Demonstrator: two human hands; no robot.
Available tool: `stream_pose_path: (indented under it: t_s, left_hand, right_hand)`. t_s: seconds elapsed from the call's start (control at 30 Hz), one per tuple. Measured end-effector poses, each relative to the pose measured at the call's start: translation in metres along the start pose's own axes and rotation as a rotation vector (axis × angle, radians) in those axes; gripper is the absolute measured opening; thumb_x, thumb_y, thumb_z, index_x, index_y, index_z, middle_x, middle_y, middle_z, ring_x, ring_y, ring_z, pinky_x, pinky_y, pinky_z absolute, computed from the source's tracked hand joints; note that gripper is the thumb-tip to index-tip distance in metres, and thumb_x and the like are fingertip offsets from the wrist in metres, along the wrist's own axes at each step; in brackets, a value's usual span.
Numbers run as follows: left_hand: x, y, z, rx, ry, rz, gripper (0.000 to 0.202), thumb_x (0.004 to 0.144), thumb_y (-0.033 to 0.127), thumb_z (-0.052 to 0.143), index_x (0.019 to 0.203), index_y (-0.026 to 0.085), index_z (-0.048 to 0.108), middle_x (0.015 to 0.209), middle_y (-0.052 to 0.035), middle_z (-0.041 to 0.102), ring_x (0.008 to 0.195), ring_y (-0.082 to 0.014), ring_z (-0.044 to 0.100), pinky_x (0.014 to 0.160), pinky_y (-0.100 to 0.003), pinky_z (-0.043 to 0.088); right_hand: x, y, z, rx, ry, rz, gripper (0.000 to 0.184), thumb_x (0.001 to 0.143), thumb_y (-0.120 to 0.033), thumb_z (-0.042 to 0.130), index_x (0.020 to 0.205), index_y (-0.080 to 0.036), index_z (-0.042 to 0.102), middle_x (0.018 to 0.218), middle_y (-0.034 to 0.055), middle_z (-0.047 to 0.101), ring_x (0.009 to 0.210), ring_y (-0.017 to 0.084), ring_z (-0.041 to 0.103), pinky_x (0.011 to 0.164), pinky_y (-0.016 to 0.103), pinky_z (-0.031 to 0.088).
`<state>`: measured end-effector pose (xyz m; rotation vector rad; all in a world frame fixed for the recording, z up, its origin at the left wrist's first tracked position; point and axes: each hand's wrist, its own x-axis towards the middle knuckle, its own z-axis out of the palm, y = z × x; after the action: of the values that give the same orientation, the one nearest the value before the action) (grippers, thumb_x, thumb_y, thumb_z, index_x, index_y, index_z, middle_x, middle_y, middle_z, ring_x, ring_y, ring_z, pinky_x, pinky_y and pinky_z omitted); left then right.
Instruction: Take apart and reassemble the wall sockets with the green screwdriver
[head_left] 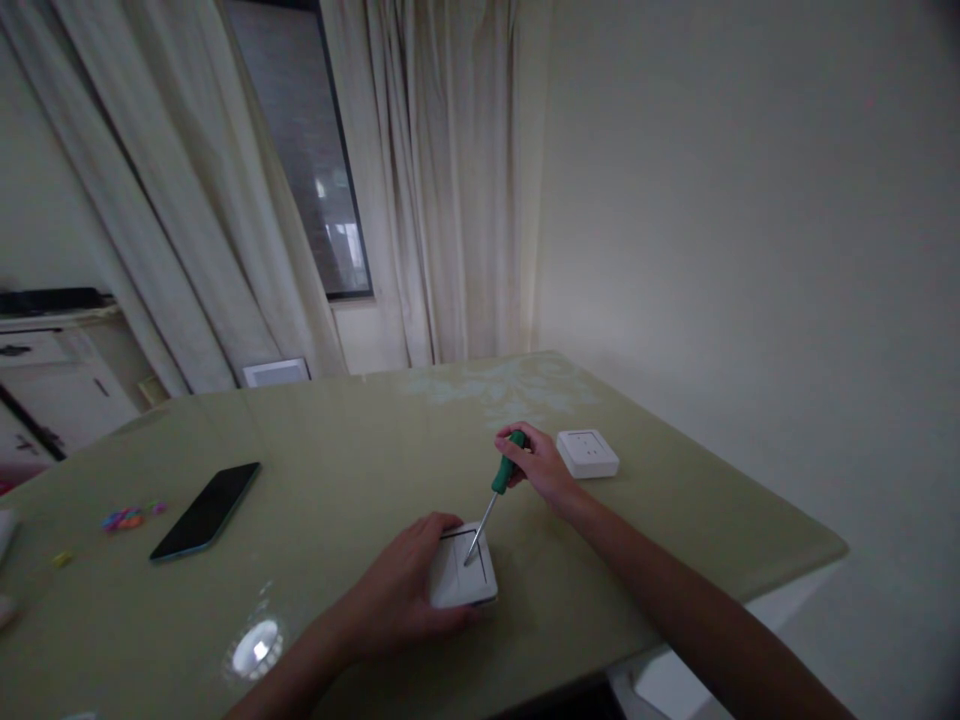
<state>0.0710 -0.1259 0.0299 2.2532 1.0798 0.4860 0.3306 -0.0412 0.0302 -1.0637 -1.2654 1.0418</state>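
My left hand grips a white wall switch from its left side, thumb along the near edge and fingers at the far edge. The switch lies face up, near the front of the table. In my right hand is a screwdriver with a green handle and a metal shaft. It slants down to the left, and its tip meets the switch's face, or sits just above it. Behind my right wrist stands a white wall socket, its holes facing up.
The table has a glossy greenish cover. On its left lie a dark phone and several small colourful pieces. A wall runs along the right, with curtains at the back and a white cabinet at far left.
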Motion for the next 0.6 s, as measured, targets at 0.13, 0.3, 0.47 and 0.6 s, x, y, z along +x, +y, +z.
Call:
stream_pose_path:
  t_s: [0.13, 0.3, 0.47, 0.6]
  left_hand:
    - [-0.0001, 0.0004, 0.0002, 0.005, -0.011, -0.014, 0.075, 0.076, 0.042, 0.086, 0.142, 0.024, 0.055, 0.137, -0.0133, 0.067, 0.123, -0.0369, 0.065, 0.107, -0.049, 0.052]
    - [-0.0005, 0.0016, 0.0002, 0.015, -0.01, -0.012, 0.075, 0.077, 0.042, 0.086, 0.142, 0.023, 0.054, 0.137, -0.0139, 0.067, 0.123, -0.037, 0.064, 0.108, -0.05, 0.052]
    - [-0.0001, 0.0046, -0.0014, 0.022, -0.022, -0.028, 0.075, 0.077, 0.043, 0.086, 0.142, 0.022, 0.053, 0.137, -0.0147, 0.066, 0.123, -0.0373, 0.064, 0.107, -0.05, 0.052]
    - [-0.0001, 0.0039, -0.0015, 0.021, -0.019, -0.02, 0.074, 0.078, 0.042, 0.085, 0.142, 0.023, 0.053, 0.138, -0.0145, 0.066, 0.125, -0.0374, 0.063, 0.109, -0.05, 0.051]
  right_hand:
    - [0.0002, 0.0015, -0.0003, -0.008, -0.022, 0.001, 0.046, 0.074, -0.058, 0.083, 0.095, -0.019, 0.07, 0.068, -0.0037, 0.061, 0.051, 0.014, 0.062, 0.043, 0.025, 0.056]
    - [0.002, 0.0045, -0.0005, -0.019, -0.018, -0.001, 0.044, 0.075, -0.057, 0.081, 0.092, -0.018, 0.069, 0.065, -0.0044, 0.061, 0.047, 0.013, 0.06, 0.041, 0.023, 0.053]
    - [0.0039, 0.0061, -0.0015, -0.035, -0.027, -0.004, 0.043, 0.077, -0.058, 0.078, 0.091, -0.019, 0.069, 0.058, -0.0051, 0.061, 0.042, 0.013, 0.058, 0.038, 0.022, 0.049]
    - [0.0038, 0.0063, -0.0019, -0.043, -0.023, -0.004, 0.041, 0.079, -0.057, 0.077, 0.092, -0.019, 0.068, 0.057, -0.0053, 0.061, 0.042, 0.013, 0.059, 0.038, 0.022, 0.048]
